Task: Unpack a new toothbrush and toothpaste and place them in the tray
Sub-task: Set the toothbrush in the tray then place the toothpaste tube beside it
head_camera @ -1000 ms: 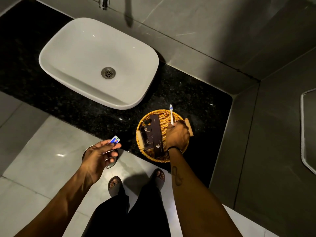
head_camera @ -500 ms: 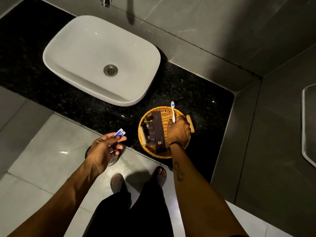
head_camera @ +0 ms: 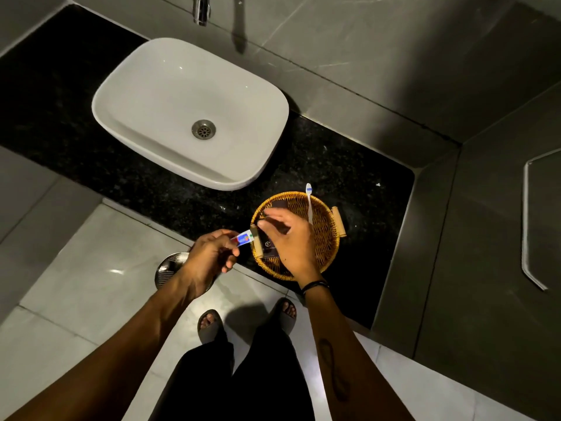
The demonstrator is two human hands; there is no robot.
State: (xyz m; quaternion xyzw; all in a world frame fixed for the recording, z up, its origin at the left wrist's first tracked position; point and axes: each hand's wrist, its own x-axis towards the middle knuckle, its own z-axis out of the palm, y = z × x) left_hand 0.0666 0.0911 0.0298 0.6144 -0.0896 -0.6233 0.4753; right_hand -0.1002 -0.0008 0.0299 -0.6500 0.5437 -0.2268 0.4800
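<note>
Where wicker tray point(head_camera: 329, 235) sits: toothbrush point(head_camera: 309, 205), dark boxes point(head_camera: 270, 247).

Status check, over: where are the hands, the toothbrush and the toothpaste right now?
Left hand pinching toothpaste beside tray. Right hand open, over tray. Toothbrush in tray, head past the rim. Nothing blocking.

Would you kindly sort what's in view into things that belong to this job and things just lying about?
Job:
toothbrush
toothpaste, in the left hand
wicker tray
right hand, over the tray

Lying about:
sink
tap
dark box
floor drain
</note>
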